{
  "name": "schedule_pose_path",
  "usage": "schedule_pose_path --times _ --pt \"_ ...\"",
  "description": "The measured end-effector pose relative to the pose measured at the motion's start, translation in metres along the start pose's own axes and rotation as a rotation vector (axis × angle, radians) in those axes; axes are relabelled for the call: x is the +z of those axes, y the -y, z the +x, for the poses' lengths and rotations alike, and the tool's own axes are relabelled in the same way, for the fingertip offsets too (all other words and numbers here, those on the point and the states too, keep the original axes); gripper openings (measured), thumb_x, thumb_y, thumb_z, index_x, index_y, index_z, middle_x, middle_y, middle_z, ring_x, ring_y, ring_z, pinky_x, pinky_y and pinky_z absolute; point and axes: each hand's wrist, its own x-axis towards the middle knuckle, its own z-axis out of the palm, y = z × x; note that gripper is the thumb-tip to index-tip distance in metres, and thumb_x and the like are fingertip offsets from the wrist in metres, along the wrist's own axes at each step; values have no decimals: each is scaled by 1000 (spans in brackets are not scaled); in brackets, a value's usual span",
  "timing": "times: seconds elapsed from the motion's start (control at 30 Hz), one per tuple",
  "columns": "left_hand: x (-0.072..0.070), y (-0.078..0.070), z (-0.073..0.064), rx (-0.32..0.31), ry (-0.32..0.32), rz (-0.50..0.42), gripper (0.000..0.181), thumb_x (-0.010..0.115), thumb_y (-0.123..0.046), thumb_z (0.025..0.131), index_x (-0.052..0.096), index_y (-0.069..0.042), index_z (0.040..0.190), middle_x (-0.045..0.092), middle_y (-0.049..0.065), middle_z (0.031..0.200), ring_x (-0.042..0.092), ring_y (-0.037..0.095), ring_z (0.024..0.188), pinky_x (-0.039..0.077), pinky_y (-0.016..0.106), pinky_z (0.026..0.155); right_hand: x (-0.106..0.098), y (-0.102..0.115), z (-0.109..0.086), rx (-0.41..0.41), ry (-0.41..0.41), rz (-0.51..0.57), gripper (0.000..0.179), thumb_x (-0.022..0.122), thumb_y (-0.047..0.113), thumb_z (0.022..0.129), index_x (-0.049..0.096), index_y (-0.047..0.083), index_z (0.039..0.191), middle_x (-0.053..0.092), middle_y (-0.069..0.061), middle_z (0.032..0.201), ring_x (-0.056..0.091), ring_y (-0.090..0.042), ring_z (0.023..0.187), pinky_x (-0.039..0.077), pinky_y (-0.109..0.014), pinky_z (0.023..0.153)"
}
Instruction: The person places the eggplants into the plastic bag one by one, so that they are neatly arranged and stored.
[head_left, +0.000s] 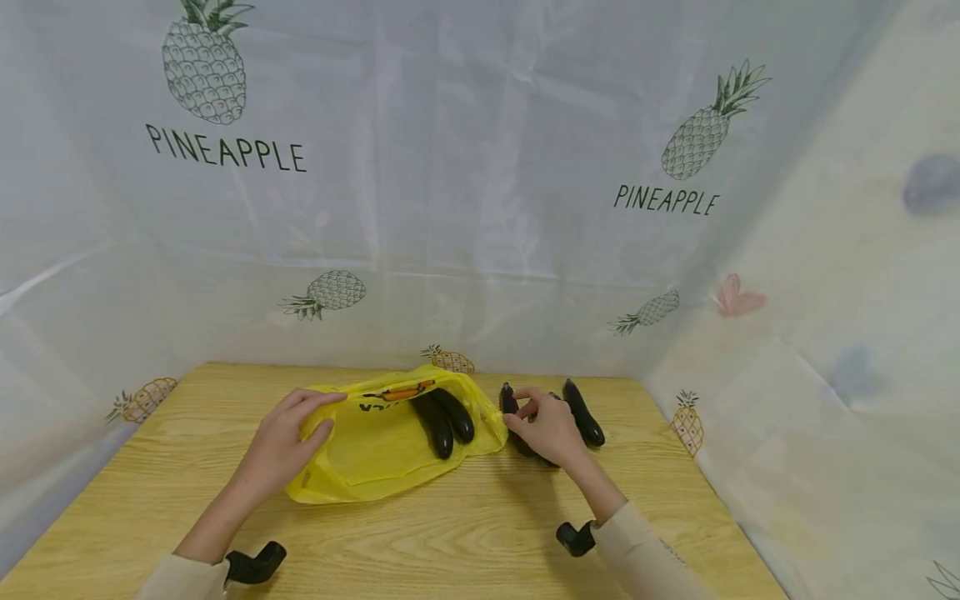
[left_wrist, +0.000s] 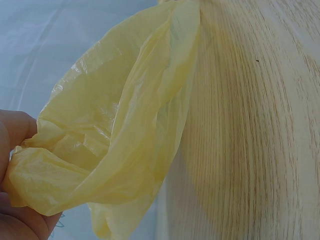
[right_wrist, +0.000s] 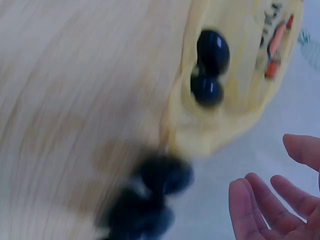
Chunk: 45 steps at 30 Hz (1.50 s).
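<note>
A yellow plastic bag (head_left: 382,458) lies on its side with its mouth spread toward me. My left hand (head_left: 281,437) pinches its rim at the left; in the left wrist view the thin film (left_wrist: 140,130) bunches between thumb and fingers (left_wrist: 17,127). Two dark, glossy eggplants (head_left: 442,421) lie inside the bag. Just right of the bag, my right hand (head_left: 547,429) hovers over more eggplants (head_left: 507,402), partly hiding them. In the right wrist view its fingers (right_wrist: 270,200) are apart, loosely bent, with nothing between them. Another eggplant (head_left: 582,412) lies right of that hand.
The wooden tabletop (head_left: 420,550) ends at a pale curtain (head_left: 465,208) printed with pineapples, which rises behind it and along both sides. A black wrist mount (head_left: 257,563) sits at the left sleeve, another (head_left: 575,539) at the right.
</note>
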Motion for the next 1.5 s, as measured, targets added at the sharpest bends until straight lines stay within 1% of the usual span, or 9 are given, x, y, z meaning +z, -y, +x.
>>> schedule_pose_path --times 0.1,0.2,0.3,0.5,0.7,0.9,1.07,1.27,1.5 --pt "0 1 0 5 -7 1 45 78 -2 95 72 -15 137 67 3 120 66 20 96 54 34 72 -17 -17 1 1 -32 -44 40 80 23 98 70 9 134 76 -4 97 70 -17 79 59 -41 73" --pt "0 0 1 9 -7 -1 45 78 -2 95 72 -15 137 67 3 120 66 20 97 54 34 73 -34 -36 1 9 -46 -84 41 79 21 98 68 6 135 75 -11 105 72 -25 88 59 -47 79" --pt "0 -1 1 10 -4 -2 44 78 -2 95 72 -15 137 67 4 120 66 21 98 55 35 74 -48 -55 0 25 -53 -114 43 77 20 98 66 3 137 73 -20 116 72 -33 94 59 -52 81" --pt "-2 -3 0 -7 9 4 44 77 -2 96 71 -14 138 67 4 120 66 21 99 55 38 75 -59 -88 -1 53 -66 -148 47 77 18 98 64 0 139 66 -31 130 70 -45 103 58 -58 84" --pt "-2 -2 -1 1 0 4 44 78 -2 95 72 -13 137 67 4 120 66 22 99 56 39 76 -59 -106 -4 71 -65 -143 47 76 13 97 63 -5 139 62 -36 132 67 -50 105 57 -60 87" --pt "0 0 0 17 -11 4 44 78 -2 95 72 -13 137 67 4 120 67 23 102 57 43 79 -54 -119 -6 93 -52 -146 48 76 12 98 61 -7 139 61 -37 130 67 -49 104 57 -60 86" --pt "1 1 0 10 -3 2 43 77 -2 96 72 -13 137 67 4 120 67 24 103 57 47 80 -48 -133 -5 80 -37 -155 51 76 14 98 59 -9 140 62 -37 130 69 -49 102 58 -58 85" --pt "0 0 -1 -6 11 -8 43 76 -3 97 71 -14 138 67 4 121 67 24 105 57 48 82 -44 -140 -2 87 -20 -150 53 77 13 98 58 -10 142 63 -37 127 71 -47 98 59 -56 82" --pt "-1 1 0 11 1 -6 43 77 -2 96 71 -13 138 67 4 121 66 22 101 57 43 79 -40 -147 2 62 -11 -178 53 77 14 97 59 -11 140 67 -36 121 71 -45 93 58 -60 83"
